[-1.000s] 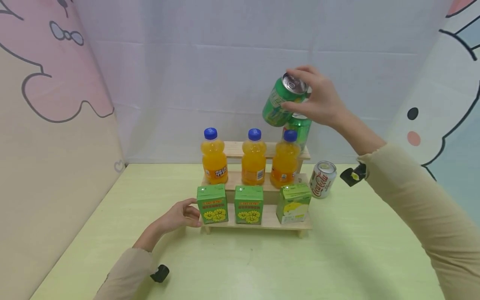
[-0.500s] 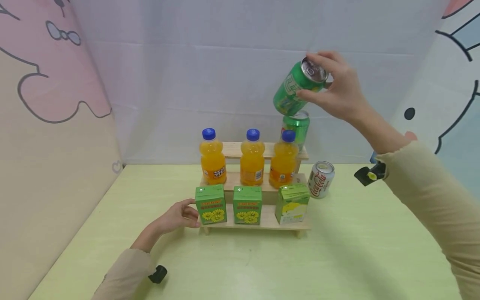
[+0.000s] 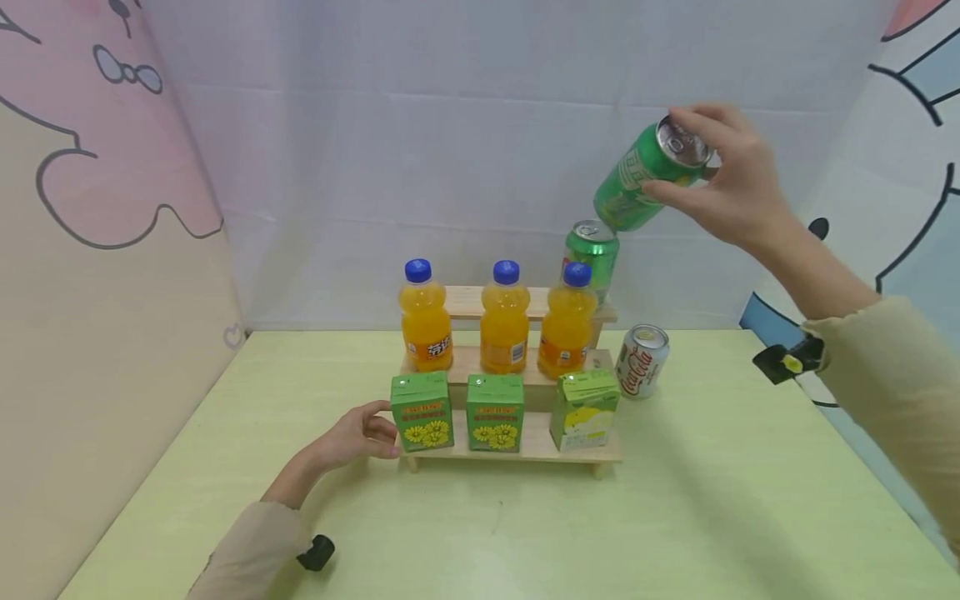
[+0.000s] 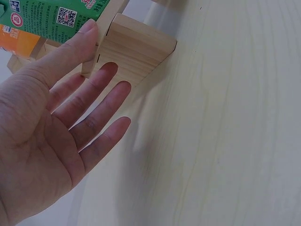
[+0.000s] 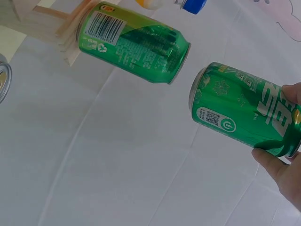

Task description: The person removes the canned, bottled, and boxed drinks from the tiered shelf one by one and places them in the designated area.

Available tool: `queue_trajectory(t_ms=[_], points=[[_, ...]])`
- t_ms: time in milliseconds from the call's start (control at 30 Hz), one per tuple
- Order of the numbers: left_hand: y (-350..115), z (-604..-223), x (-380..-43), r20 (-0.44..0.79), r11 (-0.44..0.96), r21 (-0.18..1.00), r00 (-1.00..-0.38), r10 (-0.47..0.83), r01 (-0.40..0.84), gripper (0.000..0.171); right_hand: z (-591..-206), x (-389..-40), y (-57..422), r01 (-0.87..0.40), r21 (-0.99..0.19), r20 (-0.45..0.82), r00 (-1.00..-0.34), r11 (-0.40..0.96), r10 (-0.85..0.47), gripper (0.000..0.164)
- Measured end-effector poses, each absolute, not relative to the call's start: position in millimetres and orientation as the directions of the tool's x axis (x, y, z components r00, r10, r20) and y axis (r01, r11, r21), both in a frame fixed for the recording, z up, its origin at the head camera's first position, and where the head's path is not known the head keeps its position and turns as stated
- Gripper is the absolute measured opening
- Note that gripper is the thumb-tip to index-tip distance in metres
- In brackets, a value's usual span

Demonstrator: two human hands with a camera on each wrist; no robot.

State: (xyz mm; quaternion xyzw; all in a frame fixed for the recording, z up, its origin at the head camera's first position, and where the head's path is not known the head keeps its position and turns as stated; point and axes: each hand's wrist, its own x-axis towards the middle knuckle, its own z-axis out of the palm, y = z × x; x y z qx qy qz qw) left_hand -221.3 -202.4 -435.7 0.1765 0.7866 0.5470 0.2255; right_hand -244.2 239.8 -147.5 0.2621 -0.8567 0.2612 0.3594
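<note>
My right hand (image 3: 731,171) grips a green soda can (image 3: 648,179) near its top and holds it tilted in the air, above and to the right of the rack. A second green can (image 3: 592,250) stands on the top step, behind the right orange bottle (image 3: 567,321). In the right wrist view the held can (image 5: 240,106) is apart from the standing can (image 5: 134,44). My left hand (image 3: 352,437) is at the rack's left end beside a green juice carton (image 3: 422,412). Its fingers are extended in the left wrist view, the thumb by the carton (image 4: 51,21).
The three-step wooden rack (image 3: 536,425) also bears two more orange bottles, a middle green carton (image 3: 495,412) and a yellow-green carton (image 3: 585,408). A silver Coca-Cola can (image 3: 642,361) stands on the table (image 3: 465,533) right of the rack. A white cloth (image 3: 360,167) hangs behind.
My right hand has carried the green can rightward, first rising, from in front of the standing can to its upper right. The left hand stays by the rack's left end.
</note>
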Motion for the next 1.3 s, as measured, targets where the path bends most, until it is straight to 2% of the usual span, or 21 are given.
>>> queue_trajectory(t_ms=[467,700,900,1133,1300], points=[[-201,-438,-220,-0.143,0.315,0.949,-0.838,0.526,0.035,0.072,-162,-242,266,-0.575,-0.247,0.737,-0.634,0.780,-0.234,0.066],[-200,-439,-220,-0.138,0.310,0.950,-0.840,0.526,0.038,0.074,-174,-241,280,-0.529,-0.271,0.705,-0.678,0.804,-0.209,0.067],[-199,-440,-220,-0.134,0.303,0.952,-0.836,0.531,0.040,0.075,-187,-243,289,-0.536,-0.251,0.707,-0.670,0.806,-0.225,0.066],[-199,-439,-220,-0.136,0.305,0.952,-0.838,0.528,0.037,0.075,-202,-242,296,-0.516,-0.280,0.680,-0.701,0.810,-0.212,0.066],[-199,-439,-219,-0.138,0.309,0.950,-0.841,0.523,0.036,0.075,-212,-243,301,-0.515,-0.275,0.687,-0.696,0.812,-0.208,0.066]])
